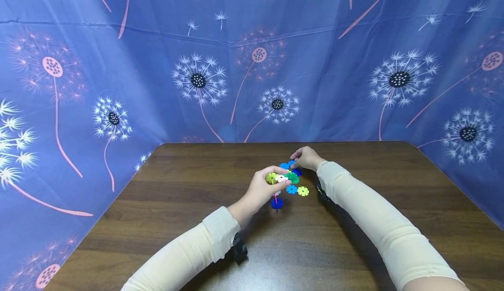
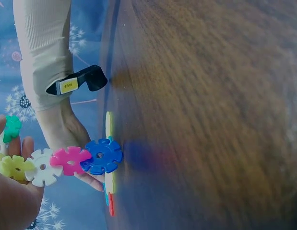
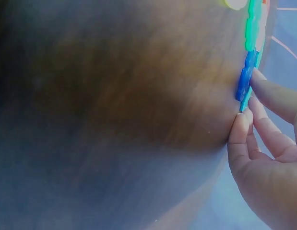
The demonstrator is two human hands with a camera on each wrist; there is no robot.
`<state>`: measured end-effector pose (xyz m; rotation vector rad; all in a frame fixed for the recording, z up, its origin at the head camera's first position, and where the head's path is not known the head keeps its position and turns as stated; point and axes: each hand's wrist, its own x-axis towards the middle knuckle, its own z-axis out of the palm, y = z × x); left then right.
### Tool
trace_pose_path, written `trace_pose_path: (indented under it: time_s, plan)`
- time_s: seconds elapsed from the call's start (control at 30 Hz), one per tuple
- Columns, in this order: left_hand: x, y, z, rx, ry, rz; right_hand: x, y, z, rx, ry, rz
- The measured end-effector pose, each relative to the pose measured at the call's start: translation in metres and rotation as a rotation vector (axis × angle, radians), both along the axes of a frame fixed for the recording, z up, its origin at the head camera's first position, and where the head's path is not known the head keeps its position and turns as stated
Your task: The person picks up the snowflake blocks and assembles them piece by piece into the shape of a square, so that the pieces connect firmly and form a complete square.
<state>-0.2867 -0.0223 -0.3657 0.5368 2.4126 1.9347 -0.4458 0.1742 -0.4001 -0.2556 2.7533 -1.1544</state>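
Note:
My left hand (image 1: 260,188) holds a chain of notched, flower-shaped plastic discs, with thumb and fingers about its green disc (image 1: 292,177) and white disc (image 1: 281,178). In the left wrist view the chain runs from a yellow disc (image 2: 16,167) through white and pink (image 2: 70,160) to a dark blue disc (image 2: 101,156) at its end. Farther back, my right hand (image 1: 309,158) pinches a blue disc (image 1: 292,163) in a cluster of joined discs low over the table. Its fingertips meet the discs' edge in the right wrist view, where a darker blue disc (image 3: 244,79) also shows.
On the brown wooden table (image 1: 177,238), a light blue disc (image 1: 292,189) and a yellow disc (image 1: 303,191) show just right of the left hand. Behind the table hangs a blue dandelion-print cloth (image 1: 323,85). A black wrist device (image 1: 239,248) sits under the left cuff.

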Motion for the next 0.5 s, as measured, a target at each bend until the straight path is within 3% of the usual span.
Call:
trace_pose_path:
  time_s: [0.1,0.5]
  plan:
    - [0.0107,-0.0004,0.0122,-0.006,0.008,-0.004,0.0022,-0.0006,0.0010,0.011,-0.001,-0.003]
    - [0.0133,-0.0002,0.0129,-0.011,0.011,0.001,0.0061,-0.0037,0.0058,0.022,-0.003,0.006]
